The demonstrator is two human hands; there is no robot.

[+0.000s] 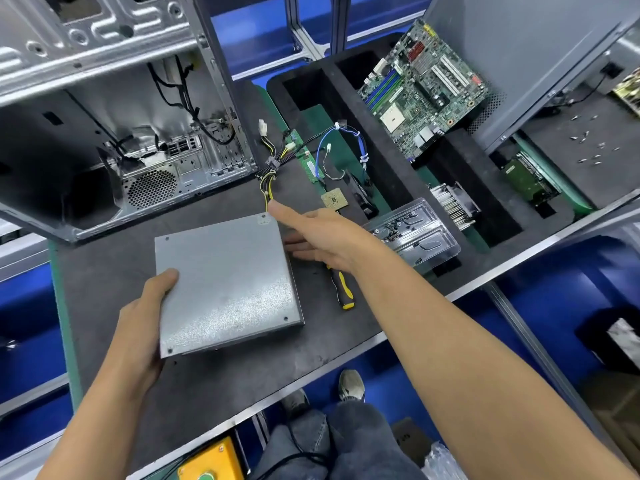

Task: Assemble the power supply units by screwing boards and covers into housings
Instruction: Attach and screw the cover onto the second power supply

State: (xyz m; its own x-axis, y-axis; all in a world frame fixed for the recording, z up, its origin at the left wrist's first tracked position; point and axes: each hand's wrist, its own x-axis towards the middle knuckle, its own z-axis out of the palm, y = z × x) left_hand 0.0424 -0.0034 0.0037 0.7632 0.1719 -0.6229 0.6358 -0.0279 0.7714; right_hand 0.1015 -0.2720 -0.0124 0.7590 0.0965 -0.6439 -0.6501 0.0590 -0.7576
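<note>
A grey metal power supply unit point(225, 282) lies flat on the dark work mat point(214, 382), cover side up, with small screws at its corners. My left hand point(142, 323) grips its near left edge, thumb on top. My right hand point(318, 237) reaches to its far right corner with straight fingers touching the side. A bundle of yellow and black cables point(268, 174) runs from the unit's far edge. A screwdriver with a yellow and black handle point(343, 289) lies on the mat, just right of the unit under my right wrist.
An open computer case point(138, 140) stands at the back left. A black foam tray point(398, 161) on the right holds a motherboard point(422, 88), a heatsink point(453, 202), a memory stick point(308, 157) and blue wires. A clear plastic tray point(415, 233) sits nearby. Loose screws point(588, 147) lie far right.
</note>
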